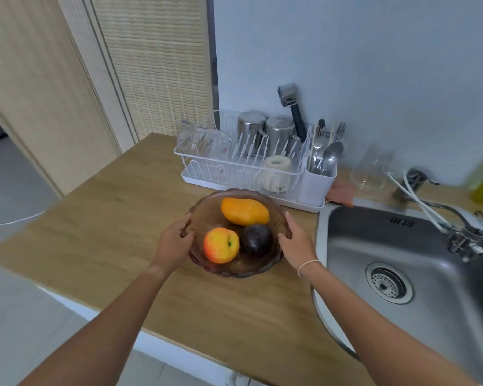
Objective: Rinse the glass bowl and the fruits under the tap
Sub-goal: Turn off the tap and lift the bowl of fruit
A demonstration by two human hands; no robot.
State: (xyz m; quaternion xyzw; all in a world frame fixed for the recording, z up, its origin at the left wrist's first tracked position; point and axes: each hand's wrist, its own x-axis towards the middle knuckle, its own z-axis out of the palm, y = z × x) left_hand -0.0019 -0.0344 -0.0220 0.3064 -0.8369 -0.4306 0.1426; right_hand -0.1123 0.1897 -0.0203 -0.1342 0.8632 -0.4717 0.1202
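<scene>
Here glass bowl (207,215) on tabletop (101,246), just left of sink (402,246). Left hand (176,240) and right hand (293,240) curled on opposite rims. Rigid, breakable, probably slick wet; mango (244,210), peach (221,245), dark fruit (256,238) loose inside, may roll. Carry level.

You had one glass bowl (236,267) holding three fruits: one mango (244,211), one peach (221,245), one dark plum (256,239). Two steel cups (251,126) stood in one dish rack (251,174) by the counter's back edge. One sink (402,260), one tap (441,218).
</scene>
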